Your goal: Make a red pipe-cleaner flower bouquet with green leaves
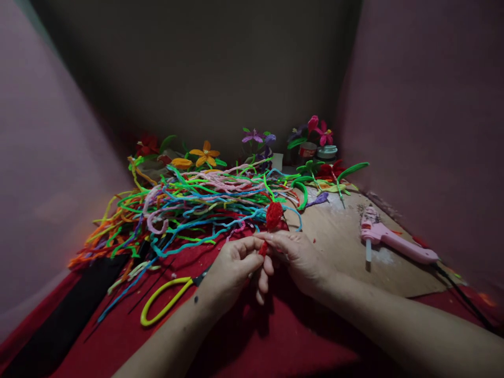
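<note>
A red pipe-cleaner flower bud (274, 216) stands up between my hands, its short red lower end showing under my fingers. My left hand (240, 262) is closed, thumb and forefinger pinching that lower end. My right hand (297, 254) is closed too, its fingertips meeting the left ones at the base of the bud. Part of the right fingers is hidden behind the left hand. Just left of my left wrist lie scissors (167, 303) with yellow handles, their blades mostly covered by the hand.
A big heap of coloured pipe cleaners (205, 199) spreads behind and left of my hands. On the right, a pink glue gun (397, 241) rests on a brown board (334, 247), its cord running right. Finished flowers, such as an orange one (205, 154), and a jar (326, 152) line the back.
</note>
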Action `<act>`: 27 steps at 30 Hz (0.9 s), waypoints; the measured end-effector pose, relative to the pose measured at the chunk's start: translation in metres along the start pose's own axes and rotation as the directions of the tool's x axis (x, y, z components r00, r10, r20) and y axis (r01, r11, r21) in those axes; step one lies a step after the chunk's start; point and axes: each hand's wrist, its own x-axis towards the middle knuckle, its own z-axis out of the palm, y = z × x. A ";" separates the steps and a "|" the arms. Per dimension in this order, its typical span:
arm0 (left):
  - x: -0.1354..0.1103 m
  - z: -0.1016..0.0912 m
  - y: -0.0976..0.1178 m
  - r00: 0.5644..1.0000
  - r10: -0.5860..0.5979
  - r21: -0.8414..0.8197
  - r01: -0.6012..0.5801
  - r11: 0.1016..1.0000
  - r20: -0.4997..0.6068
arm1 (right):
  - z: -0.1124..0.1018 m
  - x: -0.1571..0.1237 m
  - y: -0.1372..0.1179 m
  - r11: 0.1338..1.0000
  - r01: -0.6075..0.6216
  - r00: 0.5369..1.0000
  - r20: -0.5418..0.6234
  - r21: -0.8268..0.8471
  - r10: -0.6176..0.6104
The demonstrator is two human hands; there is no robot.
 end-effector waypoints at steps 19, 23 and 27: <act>0.002 0.002 0.002 0.999 -0.016 0.029 0.017 0.999 -0.043 | 0.004 -0.003 0.000 0.998 -0.026 0.994 0.105 0.062 0.020; 0.000 0.005 0.004 0.998 0.002 0.100 0.004 0.995 -0.065 | 0.002 -0.003 0.000 1.000 -0.006 0.998 0.058 0.019 0.005; 0.000 0.008 -0.001 0.979 0.142 0.328 -0.089 0.941 -0.144 | 0.000 -0.001 0.003 0.998 0.047 0.996 -0.076 -0.029 -0.049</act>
